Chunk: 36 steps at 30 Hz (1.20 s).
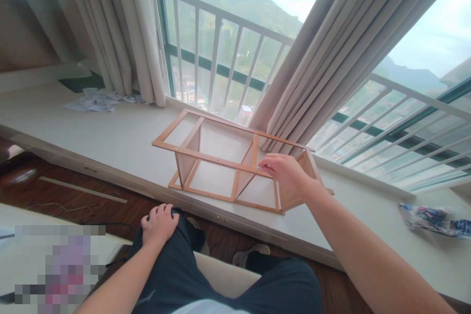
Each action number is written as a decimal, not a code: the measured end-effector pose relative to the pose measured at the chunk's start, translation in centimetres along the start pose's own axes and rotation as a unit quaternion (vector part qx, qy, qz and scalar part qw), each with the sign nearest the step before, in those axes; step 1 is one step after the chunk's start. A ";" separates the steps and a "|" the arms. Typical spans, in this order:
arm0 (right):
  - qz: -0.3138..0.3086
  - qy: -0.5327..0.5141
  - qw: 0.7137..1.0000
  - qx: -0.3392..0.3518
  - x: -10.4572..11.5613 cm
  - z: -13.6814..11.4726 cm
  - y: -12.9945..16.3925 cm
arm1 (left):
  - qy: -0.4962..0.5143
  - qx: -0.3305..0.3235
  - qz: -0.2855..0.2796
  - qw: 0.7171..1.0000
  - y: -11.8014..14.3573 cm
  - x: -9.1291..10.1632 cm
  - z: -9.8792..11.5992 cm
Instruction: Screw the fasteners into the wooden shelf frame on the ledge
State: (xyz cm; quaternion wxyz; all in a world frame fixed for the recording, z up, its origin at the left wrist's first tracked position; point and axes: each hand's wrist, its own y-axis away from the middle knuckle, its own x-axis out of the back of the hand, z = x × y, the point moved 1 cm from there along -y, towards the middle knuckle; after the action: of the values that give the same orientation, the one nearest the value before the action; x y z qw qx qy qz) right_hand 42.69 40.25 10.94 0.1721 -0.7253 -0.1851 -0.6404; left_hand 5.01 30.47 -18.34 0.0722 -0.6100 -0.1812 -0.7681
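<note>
Your right hand reaches forward to a wooden frame that rests on the white window ledge, just in front of the glass and the foot of the right-hand curtain. The frame's long axis runs from the near right, by your hand, toward the far left, roughly along the window, so that its left end points at the left curtain and its right end at the bend of the ledge. It is an open skeleton of thin, light orange-brown strips: a long upper rail, a long lower rail lying on the ledge, and cross pieces that divide it into three bays, with pale translucent panels standing in the dividers; small dark dots, apparently holes or screw heads, mark the rail. The bays are open at the top and show only the ledge through them. Your right fingers are curled and pinched together at the upper rail near the right divider, touching it; whether they grip something small there cannot be told. Your left hand lies palm down on your left knee, fingers loosely bent over the dark trousers, holding nothing. Torn scraps of white paper lie far left on the ledge, near the left curtain, and a patterned plastic bag lies on the ledge to the far right, well apart from the frame.
</note>
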 end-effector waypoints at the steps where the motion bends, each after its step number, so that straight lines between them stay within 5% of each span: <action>1: 0.002 0.000 1.000 0.000 0.0 0.0 0.0 | 0.000 0.000 0.001 1.000 0.0 -0.1 0.0; 23: 0.048 -0.013 0.999 0.001 -1.1 0.1 0.1 | 0.008 0.001 0.002 1.000 -0.1 -0.2 -0.1; 36: 0.012 -0.032 0.998 0.047 -0.7 0.9 0.0 | 0.010 0.001 0.009 1.000 -0.1 -0.4 -0.2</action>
State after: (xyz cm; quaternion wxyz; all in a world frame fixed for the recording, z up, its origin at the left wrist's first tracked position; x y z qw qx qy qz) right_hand 43.41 40.65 10.13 0.2071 -0.7386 -0.2118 -0.6056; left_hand 4.85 30.44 -18.77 0.0819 -0.6041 -0.1756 -0.7730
